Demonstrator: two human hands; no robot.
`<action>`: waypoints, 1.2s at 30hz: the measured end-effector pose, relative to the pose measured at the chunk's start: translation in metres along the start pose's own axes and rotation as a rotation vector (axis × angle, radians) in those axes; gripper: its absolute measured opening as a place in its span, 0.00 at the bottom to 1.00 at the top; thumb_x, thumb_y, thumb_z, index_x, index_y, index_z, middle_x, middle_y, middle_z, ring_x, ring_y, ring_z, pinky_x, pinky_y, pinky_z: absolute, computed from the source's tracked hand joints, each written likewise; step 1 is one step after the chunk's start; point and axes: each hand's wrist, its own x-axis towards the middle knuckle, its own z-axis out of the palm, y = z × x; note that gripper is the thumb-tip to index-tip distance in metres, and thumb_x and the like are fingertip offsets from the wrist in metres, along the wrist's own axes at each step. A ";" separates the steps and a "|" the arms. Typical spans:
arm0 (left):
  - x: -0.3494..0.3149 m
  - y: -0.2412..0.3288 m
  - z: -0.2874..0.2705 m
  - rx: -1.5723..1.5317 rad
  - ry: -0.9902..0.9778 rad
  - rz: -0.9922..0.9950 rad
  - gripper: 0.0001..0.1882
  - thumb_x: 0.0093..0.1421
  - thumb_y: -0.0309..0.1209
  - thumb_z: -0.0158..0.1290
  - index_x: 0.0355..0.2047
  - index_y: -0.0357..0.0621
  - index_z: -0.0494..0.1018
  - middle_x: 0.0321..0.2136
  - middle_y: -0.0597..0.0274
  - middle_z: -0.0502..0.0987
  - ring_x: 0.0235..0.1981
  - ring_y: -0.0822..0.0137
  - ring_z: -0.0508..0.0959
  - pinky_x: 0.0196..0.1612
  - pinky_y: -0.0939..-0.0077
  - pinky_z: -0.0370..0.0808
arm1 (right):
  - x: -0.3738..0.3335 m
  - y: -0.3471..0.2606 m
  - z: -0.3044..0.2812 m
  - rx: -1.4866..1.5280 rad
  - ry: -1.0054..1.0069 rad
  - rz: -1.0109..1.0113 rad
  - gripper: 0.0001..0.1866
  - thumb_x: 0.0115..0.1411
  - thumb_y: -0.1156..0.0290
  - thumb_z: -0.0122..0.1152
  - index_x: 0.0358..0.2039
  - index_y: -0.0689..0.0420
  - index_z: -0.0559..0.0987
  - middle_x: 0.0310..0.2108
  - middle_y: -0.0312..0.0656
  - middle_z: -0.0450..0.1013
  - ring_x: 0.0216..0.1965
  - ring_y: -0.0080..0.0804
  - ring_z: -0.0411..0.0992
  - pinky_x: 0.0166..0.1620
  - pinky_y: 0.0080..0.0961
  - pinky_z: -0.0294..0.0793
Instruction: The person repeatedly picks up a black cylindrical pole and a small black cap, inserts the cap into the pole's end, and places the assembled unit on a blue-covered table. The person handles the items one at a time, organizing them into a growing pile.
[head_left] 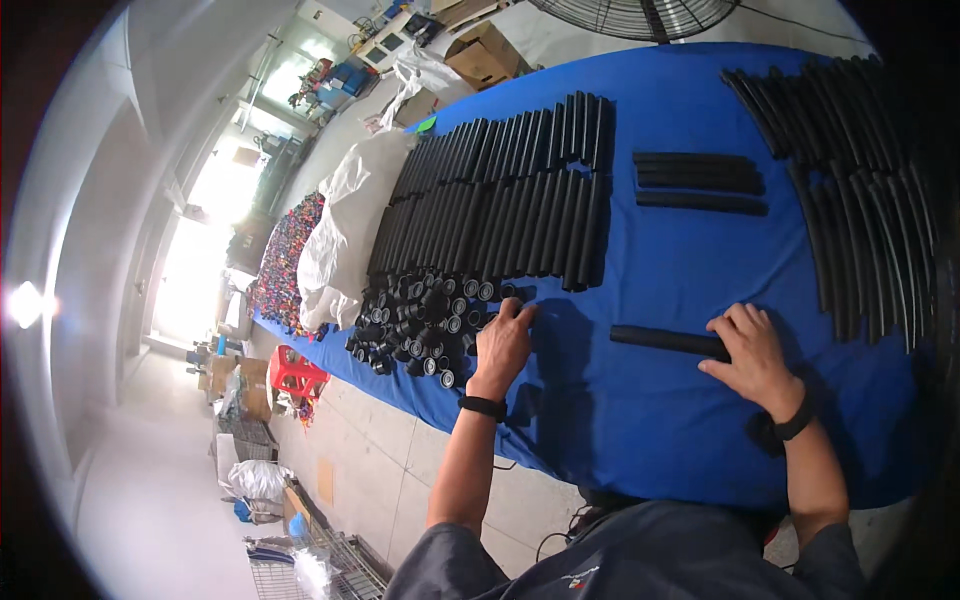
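Note:
My left hand point(503, 347) is at the right edge of a pile of small black round caps point(410, 318), its fingers pinched at a black cap point(508, 291). Part of that cap is hidden by the fingertips. My right hand point(752, 358) grips the right end of a black tube point(660, 339), thumb on the near side and fingers on the far side. The tube lies crosswise on the blue cloth, its left end pointing toward my left hand. Dark bands circle both wrists.
Two rows of black tubes point(485, 222) lie beyond the caps. Several loose tubes point(695, 172) are at the far middle, and more rows point(870, 220) at the right. A white plastic bag point(345, 225) and a heap of small colourful pieces point(285, 265) are on the left.

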 end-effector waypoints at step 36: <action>0.084 0.201 0.058 -2.479 -1.088 0.371 0.29 0.56 0.21 0.65 0.59 0.42 0.76 0.51 0.44 0.80 0.31 0.65 0.83 0.27 0.77 0.80 | -0.057 -0.032 -0.015 0.227 0.262 0.427 0.25 0.58 0.72 0.71 0.54 0.61 0.75 0.44 0.48 0.74 0.45 0.40 0.75 0.50 0.33 0.74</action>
